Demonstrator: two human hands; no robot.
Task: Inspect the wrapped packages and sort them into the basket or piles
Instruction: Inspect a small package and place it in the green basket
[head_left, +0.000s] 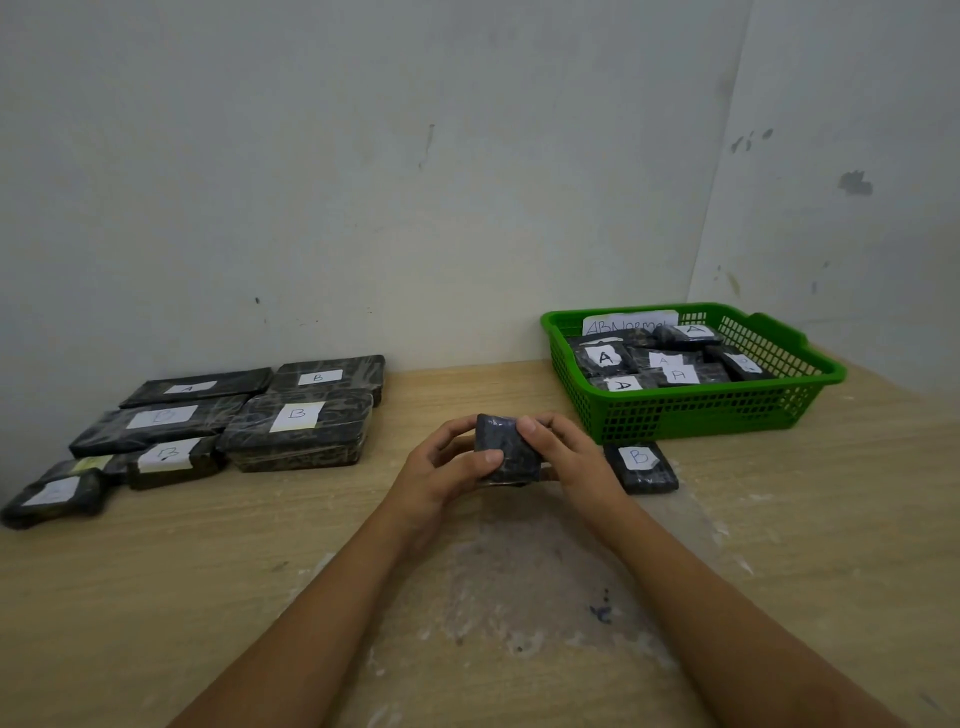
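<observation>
I see both hands meeting over the middle of the desk (156, 571), holding 1 small dark wrapped package (506, 457) between them. The left hand (441, 467) has its grip curled round the package's left side, thumb lying across the near face and fingers tucked behind. The right hand (566, 452) grips the right edge, its thumb pressed on the upper corner and fingers wrapped round the back. The package is tilted toward me, raised off the wood, and the face I can see carries no label.

Just right of the right hand lies another small package marked B (641, 466), flat on the desk and touching the wrist side of that hand as far as I can tell. Behind it sits the green basket (701, 410), against the wall corner, with several dark packages (649, 364) inside, most labelled A, and a white paper sign (628, 322) reading "ABNormal" propped at its back rim.

On the left of the desk is the pile (208, 421) of larger flat packages in rows, labels reading A and B facing up; the nearest ones at far left are blurred and I cannot read them. A pale dusty patch (519, 582) marks the wood between my forearms.
</observation>
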